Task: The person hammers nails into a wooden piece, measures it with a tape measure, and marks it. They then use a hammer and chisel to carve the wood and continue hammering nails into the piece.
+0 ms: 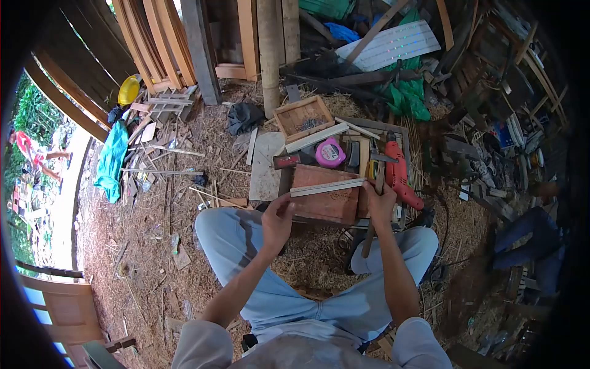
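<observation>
A thin, pale wooden strip (327, 187) spans my two hands above a flat reddish-brown board (332, 208). My left hand (277, 222) is closed at the strip's left end. At its other end, my right hand (381, 204) has its fingers closed. A hammer (369, 243) crosses my right hand, its wooden handle slanting down toward my knee; the palm hides part of the grip. Just right of that hand lies a red corded power drill (401, 169). A pink tape measure (330, 152) sits beyond the board.
A wooden box (303, 120) of nails stands at the worktable's far side. A grey flat slab (267, 166) lies left of the board. Wood shavings and scraps cover the floor (166, 246). A bamboo post (268, 55) rises behind. Another person's legs (528, 240) show at right.
</observation>
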{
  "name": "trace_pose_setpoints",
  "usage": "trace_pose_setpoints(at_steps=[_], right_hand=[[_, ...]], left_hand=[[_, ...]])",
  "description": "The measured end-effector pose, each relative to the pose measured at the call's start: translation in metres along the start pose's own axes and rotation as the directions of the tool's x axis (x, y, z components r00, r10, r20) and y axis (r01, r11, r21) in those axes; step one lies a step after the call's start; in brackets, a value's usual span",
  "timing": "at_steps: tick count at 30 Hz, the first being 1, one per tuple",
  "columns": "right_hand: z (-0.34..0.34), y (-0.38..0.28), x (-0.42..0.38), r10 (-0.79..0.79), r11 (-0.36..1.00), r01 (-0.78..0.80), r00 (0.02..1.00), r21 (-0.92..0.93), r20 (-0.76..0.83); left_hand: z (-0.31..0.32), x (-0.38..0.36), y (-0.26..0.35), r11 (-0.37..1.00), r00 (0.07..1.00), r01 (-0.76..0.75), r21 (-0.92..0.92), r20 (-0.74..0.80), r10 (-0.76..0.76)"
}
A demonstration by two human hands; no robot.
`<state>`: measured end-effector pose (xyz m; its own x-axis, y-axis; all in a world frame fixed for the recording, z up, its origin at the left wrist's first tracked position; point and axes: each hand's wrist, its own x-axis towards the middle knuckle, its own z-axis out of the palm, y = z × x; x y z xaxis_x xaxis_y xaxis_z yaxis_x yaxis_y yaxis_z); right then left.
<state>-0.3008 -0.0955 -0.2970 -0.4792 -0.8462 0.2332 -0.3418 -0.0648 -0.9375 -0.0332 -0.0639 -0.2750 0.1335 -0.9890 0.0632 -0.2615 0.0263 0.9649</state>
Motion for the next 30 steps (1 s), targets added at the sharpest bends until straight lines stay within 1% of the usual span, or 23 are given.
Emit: trace_pose_setpoints(at_steps=[1, 2, 4, 5, 7, 8, 9, 11, 12, 13, 14, 15, 16, 17, 19, 20, 21, 23, 25, 26, 27, 28, 30], right_hand=[[0.000, -0.001, 0.000, -0.009, 1.000, 0.009, 1.000, 0.005, -0.006], [-0.001, -0.003, -0.001, 0.071, 0.997, -0.072, 0.997, 0.027, 0.025], [-0.002, -0.012, -0.005, 0.231, 0.969, -0.236, 0.970, 0.078, 0.073], [-0.002, -0.016, -0.008, 0.223, 0.970, -0.227, 0.973, 0.089, 0.058], [0.002, -0.037, -0.014, 0.293, 0.930, -0.317, 0.945, 0.186, 0.143], [0.005, -0.047, -0.017, 0.377, 0.873, -0.418, 0.905, 0.251, 0.195], [0.007, -0.051, -0.019, 0.365, 0.876, -0.407, 0.911, 0.258, 0.193], [0.006, -0.056, -0.023, 0.484, 0.822, -0.550, 0.811, 0.148, 0.330], [0.005, -0.056, -0.024, 0.480, 0.828, -0.543, 0.817, 0.144, 0.320], [0.005, -0.054, -0.026, 0.335, 0.935, -0.353, 0.903, 0.023, 0.268], [0.005, -0.053, -0.028, 0.170, 0.983, -0.148, 0.956, -0.111, 0.238], [0.006, -0.053, -0.027, -0.003, 0.967, 0.062, 0.972, -0.246, 0.235], [0.003, -0.064, -0.028, 0.140, 0.986, -0.108, 0.947, -0.124, 0.289], [-0.003, -0.075, -0.028, 0.141, 0.985, -0.106, 0.949, -0.136, 0.283], [-0.020, -0.117, -0.028, 0.054, 0.994, -0.018, 0.939, -0.106, 0.340], [-0.027, -0.127, -0.025, -0.067, 0.992, 0.103, 0.917, -0.071, 0.394], [-0.038, -0.149, -0.023, -0.054, 0.991, 0.098, 0.917, -0.092, 0.395], [-0.056, -0.195, -0.015, -0.019, 0.963, 0.170, 0.817, -0.209, 0.576], [-0.070, -0.209, -0.008, -0.028, 0.930, 0.242, 0.795, -0.275, 0.606], [-0.076, -0.224, -0.006, 0.009, 0.911, 0.249, 0.783, -0.327, 0.622], [-0.080, -0.234, -0.005, 0.046, 0.891, 0.256, 0.771, -0.375, 0.635], [-0.082, -0.238, -0.004, -0.028, 0.838, 0.360, 0.780, -0.411, 0.625], [-0.081, -0.244, -0.005, -0.042, 0.809, 0.384, 0.792, -0.445, 0.609]], left_hand=[[0.002, 0.002, -0.001, 1.000, 0.999, -0.008, -0.024, -0.033, 0.008], [0.002, 0.004, -0.001, 0.999, 0.999, -0.025, -0.026, -0.032, 0.025], [-0.001, 0.011, 0.011, 0.997, 0.998, 0.057, -0.057, -0.022, -0.058], [0.000, 0.018, 0.017, 0.998, 0.999, 0.038, -0.056, -0.015, -0.039], [0.000, 0.034, 0.035, 0.905, 0.944, -0.320, -0.282, -0.173, 0.280], [-0.005, 0.040, 0.044, 0.884, 0.951, -0.307, -0.352, -0.087, 0.296], [-0.006, 0.047, 0.050, 0.879, 0.947, -0.320, -0.353, -0.092, 0.308], [-0.001, 0.058, 0.061, 0.803, 0.934, -0.291, -0.521, 0.025, 0.355], [0.004, 0.061, 0.069, 0.839, 0.916, -0.377, -0.393, -0.022, 0.401], [0.009, 0.061, 0.075, 0.834, 0.916, -0.374, -0.406, -0.020, 0.401], [0.012, 0.061, 0.081, 0.834, 0.923, -0.331, -0.442, 0.035, 0.384], [0.016, 0.062, 0.087, 0.832, 0.925, -0.286, -0.475, 0.089, 0.369], [0.018, 0.063, 0.086, 0.875, 0.915, -0.329, -0.356, 0.110, 0.388], [0.018, 0.064, 0.083, 0.872, 0.915, -0.324, -0.368, 0.112, 0.387], [0.017, 0.060, 0.086, 0.919, 0.893, -0.311, -0.240, 0.259, 0.370], [0.023, 0.059, 0.084, 0.919, 0.894, -0.299, -0.256, 0.261, 0.364], [0.029, 0.055, 0.082, 0.894, 0.884, -0.279, -0.352, 0.271, 0.382], [0.043, 0.050, 0.080, 0.852, 0.872, -0.248, -0.461, 0.276, 0.403], [0.055, 0.045, 0.078, 0.839, 0.840, -0.303, -0.452, 0.290, 0.459], [0.054, 0.047, 0.076, 0.875, 0.819, -0.376, -0.304, 0.331, 0.468], [0.054, 0.048, 0.076, 0.874, 0.822, -0.370, -0.314, 0.328, 0.466], [0.054, 0.049, 0.076, 0.866, 0.808, -0.379, -0.327, 0.338, 0.482], [0.053, 0.049, 0.080, 0.856, 0.794, -0.390, -0.339, 0.348, 0.499]])
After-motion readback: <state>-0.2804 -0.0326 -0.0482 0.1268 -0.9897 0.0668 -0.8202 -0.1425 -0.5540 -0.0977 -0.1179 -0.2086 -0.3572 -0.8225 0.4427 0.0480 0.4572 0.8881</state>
